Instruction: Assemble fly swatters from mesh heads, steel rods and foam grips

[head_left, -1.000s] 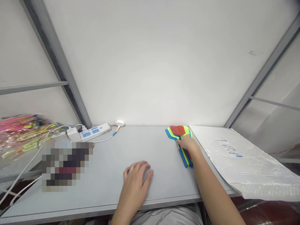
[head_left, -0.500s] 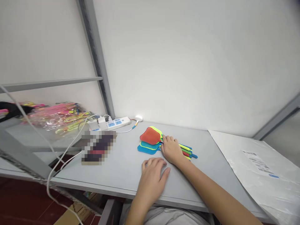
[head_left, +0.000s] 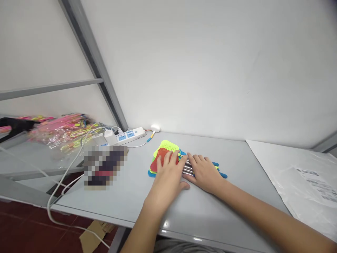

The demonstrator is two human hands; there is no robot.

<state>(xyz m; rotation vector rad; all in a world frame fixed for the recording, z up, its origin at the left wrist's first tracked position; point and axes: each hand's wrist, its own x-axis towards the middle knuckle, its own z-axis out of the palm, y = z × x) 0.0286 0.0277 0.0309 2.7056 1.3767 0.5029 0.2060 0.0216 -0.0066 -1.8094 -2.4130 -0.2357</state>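
Several fly swatters lie in an overlapping pile on the grey table [head_left: 110, 200]. A red fly swatter head [head_left: 160, 154] rests on top, with a yellow fly swatter head [head_left: 166, 144] behind it and a blue edge showing underneath. My left hand [head_left: 168, 174] lies over the heads, fingers spread and stretched out. Across the rods and handles rests my right hand [head_left: 206, 174], its fingers laid out and its thumb apart. Metal rods [head_left: 188, 168] show between the two hands. Blue handle ends [head_left: 223, 175] stick out to the right; the other grips are mostly hidden.
A white power strip [head_left: 130, 135] with plugs and cables stands at the back left. Near it lies a pixelated dark object [head_left: 107, 167]. Plastic-wrapped colourful items [head_left: 71, 128] lie beyond the metal frame. A large white plastic mailer [head_left: 289, 175] covers the right side.
My left hand has moved from the bare table up onto the swatter heads. The heads have shifted, with more yellow showing. Metal rods now show between my hands.
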